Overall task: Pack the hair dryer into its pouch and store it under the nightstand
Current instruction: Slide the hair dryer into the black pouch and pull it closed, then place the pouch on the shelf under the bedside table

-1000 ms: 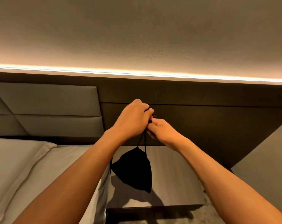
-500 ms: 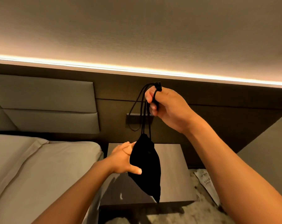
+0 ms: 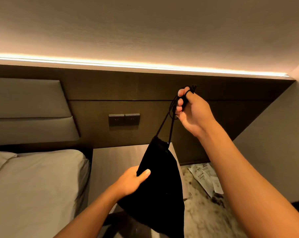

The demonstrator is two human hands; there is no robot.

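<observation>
A black drawstring pouch (image 3: 160,189) hangs in front of me, bulging, its mouth cinched closed; the hair dryer itself is not visible. My right hand (image 3: 191,110) is raised and grips the pouch's black drawstring (image 3: 169,121), which is looped around the fingers. My left hand (image 3: 131,182) holds the pouch's left side, thumb pressed on the fabric. The pouch hangs over the right part of the grey nightstand (image 3: 114,165), whose top shows between the bed and the pouch. The space under the nightstand is hidden.
A bed (image 3: 33,186) with light sheets lies to the left, against a padded headboard (image 3: 25,110). Two dark wall switches (image 3: 124,119) sit on the panel above the nightstand. Papers (image 3: 205,177) lie on the marbled floor at right, beside a grey wall.
My right hand has carried the drawstring to the right, and the pouch swung with it. My left hand went from touching the pouch's side to gripping it lower down. The view shifted right.
</observation>
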